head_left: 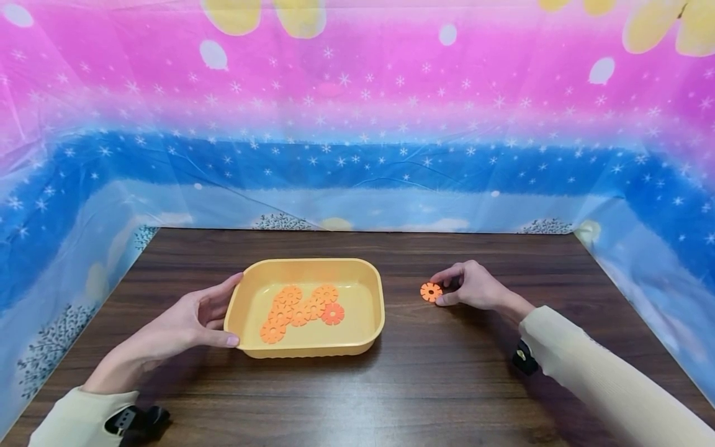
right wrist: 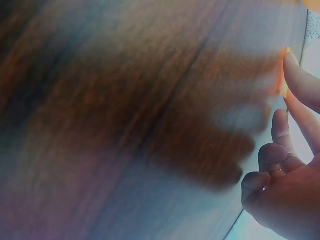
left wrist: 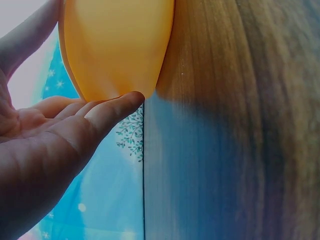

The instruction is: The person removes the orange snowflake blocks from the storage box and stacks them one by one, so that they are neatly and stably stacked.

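My left hand holds the left end of a yellow plastic tray, its thumb at the near corner and the index finger along the far one. In the left wrist view the fingers of this hand lie against the wall of the tray. Several overlapping orange notched discs and one redder disc lie flat inside it. To the right of the tray, my right hand pinches an orange notched disc between thumb and index finger. The right wrist view shows that disc edge-on, close over the table.
A dark wood-grain table extends under everything. Around its back and sides hangs a pink and blue patterned cloth. Black straps with small devices circle both wrists over pale sleeves.
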`<state>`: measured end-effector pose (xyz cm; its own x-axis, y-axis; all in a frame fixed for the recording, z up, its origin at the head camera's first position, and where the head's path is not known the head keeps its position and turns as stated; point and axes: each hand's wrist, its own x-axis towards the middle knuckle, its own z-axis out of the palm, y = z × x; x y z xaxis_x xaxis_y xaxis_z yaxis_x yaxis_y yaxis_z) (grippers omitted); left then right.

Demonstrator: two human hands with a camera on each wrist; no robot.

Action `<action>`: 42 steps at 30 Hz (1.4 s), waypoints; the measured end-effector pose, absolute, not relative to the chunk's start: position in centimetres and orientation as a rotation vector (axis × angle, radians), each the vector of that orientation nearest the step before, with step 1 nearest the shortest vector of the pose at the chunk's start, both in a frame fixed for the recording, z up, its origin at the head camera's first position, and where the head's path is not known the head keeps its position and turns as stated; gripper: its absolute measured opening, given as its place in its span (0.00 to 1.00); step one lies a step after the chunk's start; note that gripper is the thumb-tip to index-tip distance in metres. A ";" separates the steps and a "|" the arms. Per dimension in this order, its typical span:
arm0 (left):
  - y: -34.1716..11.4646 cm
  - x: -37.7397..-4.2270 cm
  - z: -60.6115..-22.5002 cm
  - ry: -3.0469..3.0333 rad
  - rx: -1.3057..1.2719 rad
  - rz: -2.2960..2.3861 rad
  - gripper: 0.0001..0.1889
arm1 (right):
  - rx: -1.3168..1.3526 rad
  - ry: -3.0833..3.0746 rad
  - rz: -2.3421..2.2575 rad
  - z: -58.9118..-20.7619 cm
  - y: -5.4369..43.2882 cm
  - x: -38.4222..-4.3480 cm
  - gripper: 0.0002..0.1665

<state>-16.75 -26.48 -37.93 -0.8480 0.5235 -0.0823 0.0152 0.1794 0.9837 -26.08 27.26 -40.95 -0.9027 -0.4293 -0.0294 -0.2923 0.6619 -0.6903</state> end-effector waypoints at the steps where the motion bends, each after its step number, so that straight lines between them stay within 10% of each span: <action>1: -26.5 -16.8 -37.9 2.061 0.508 1.710 0.60 | -0.589 2.688 -1.067 -41.0 27.2 -26.1 0.22; 42: -26.5 -16.9 -38.0 2.029 0.554 1.732 0.59 | -0.686 2.682 -0.991 -38.1 26.6 -26.4 0.24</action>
<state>-16.87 -26.48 -37.98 -0.8350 0.5475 -0.0541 0.0323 0.1470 0.9886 -26.40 26.63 -38.14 -0.8721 -0.4886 -0.0261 -0.3542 0.6672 -0.6552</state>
